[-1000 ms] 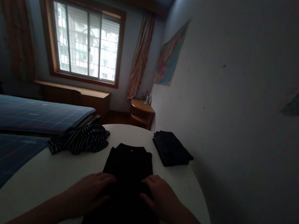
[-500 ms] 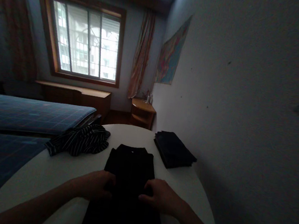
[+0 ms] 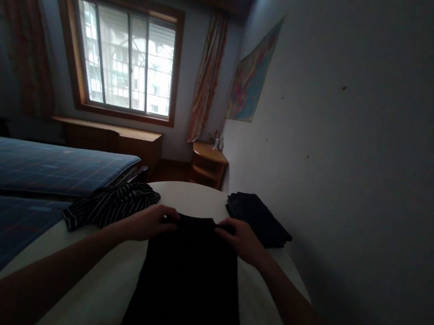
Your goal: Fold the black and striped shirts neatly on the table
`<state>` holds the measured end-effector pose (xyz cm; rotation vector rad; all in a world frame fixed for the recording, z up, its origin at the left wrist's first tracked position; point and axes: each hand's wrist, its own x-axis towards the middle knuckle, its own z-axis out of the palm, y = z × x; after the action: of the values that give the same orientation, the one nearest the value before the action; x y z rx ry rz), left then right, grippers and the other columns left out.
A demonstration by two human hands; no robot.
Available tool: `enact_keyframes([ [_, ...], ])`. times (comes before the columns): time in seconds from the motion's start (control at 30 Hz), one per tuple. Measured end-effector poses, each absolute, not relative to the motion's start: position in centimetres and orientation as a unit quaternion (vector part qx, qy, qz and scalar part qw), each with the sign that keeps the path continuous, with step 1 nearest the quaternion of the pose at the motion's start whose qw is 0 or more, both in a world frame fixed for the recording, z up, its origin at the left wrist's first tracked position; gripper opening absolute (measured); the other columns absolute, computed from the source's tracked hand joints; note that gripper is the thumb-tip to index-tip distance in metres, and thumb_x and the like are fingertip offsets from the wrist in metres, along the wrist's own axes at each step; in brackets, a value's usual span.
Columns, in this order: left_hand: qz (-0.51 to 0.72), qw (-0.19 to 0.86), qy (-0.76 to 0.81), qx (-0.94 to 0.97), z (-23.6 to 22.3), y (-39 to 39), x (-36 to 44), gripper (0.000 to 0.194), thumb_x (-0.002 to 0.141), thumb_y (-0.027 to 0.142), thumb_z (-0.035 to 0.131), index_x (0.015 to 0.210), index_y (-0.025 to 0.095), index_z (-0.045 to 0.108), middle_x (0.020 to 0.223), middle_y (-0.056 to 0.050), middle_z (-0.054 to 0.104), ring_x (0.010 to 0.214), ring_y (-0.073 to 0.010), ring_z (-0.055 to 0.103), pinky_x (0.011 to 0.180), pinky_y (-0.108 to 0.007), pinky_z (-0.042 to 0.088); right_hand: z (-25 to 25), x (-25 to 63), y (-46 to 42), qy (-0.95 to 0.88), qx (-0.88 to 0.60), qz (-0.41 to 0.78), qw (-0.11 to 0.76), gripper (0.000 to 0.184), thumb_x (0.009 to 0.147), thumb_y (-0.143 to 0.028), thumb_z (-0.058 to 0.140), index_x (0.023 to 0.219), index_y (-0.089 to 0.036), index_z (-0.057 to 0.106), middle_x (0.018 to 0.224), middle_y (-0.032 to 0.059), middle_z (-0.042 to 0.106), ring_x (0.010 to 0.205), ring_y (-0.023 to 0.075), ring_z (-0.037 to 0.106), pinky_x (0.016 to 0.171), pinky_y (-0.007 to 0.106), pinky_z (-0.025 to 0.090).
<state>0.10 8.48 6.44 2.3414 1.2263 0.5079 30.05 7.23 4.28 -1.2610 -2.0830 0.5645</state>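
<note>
A black shirt (image 3: 189, 282) lies lengthwise on the round white table (image 3: 184, 195), its far end at the middle of the tabletop and its near end running out of view. My left hand (image 3: 155, 221) pinches its far left corner between thumb and fingers. At the far right corner, my right hand (image 3: 242, 238) grips the cloth the same way. The dark cloth hides most folds and edges.
A crumpled black-and-white striped garment (image 3: 112, 204) lies on the table's left side. Dark folded clothes (image 3: 259, 219) are stacked at the right, close to the wall (image 3: 356, 203). A bed with a blue plaid mattress (image 3: 46, 168) stands left of the table.
Both hands have moved forward, away from me, from the shirt's middle to its far end. The collar seen earlier at that end is now covered or out of sight.
</note>
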Motion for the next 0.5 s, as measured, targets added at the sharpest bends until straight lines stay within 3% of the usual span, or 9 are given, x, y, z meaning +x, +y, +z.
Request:
enact_keyframes([
  [0.23,0.285,0.200,0.511,0.786,3.9,14.8,0.9,0.027,0.075,0.033,0.063,0.097,0.020,0.072,0.100,-0.006,0.073,0.092,-0.0237,0.066,0.087,-0.034,0.047,2.2,29.8,15.0,-0.790,-0.483,0.189,0.326,0.020,0.089,-0.031,0.061,0.100,-0.018,0.071,0.106,0.0087,0.072,0.101,0.0224,0.065,0.095,0.036,0.045],
  [0.37,0.298,0.244,0.551,0.741,-1.2,15.8,0.5,0.033,0.069,0.028,0.067,0.100,0.017,0.067,0.090,-0.006,0.073,0.079,-0.0220,0.067,0.075,-0.032,0.050,-2.0,29.7,16.3,-0.770,-0.512,0.220,0.311,0.027,0.081,-0.013,0.062,0.106,-0.016,0.068,0.106,0.0099,0.072,0.100,0.0211,0.066,0.094,0.035,0.047],
  [0.5,0.337,0.292,0.568,0.692,-4.4,15.8,-0.5,0.045,0.067,0.025,0.070,0.110,0.014,0.061,0.082,-0.004,0.071,0.071,-0.0204,0.067,0.065,-0.030,0.052,-4.2,30.2,16.5,-0.749,-0.527,0.225,0.332,0.036,0.078,-0.010,0.061,0.112,-0.017,0.065,0.105,0.0089,0.072,0.096,0.0202,0.067,0.090,0.036,0.050],
])
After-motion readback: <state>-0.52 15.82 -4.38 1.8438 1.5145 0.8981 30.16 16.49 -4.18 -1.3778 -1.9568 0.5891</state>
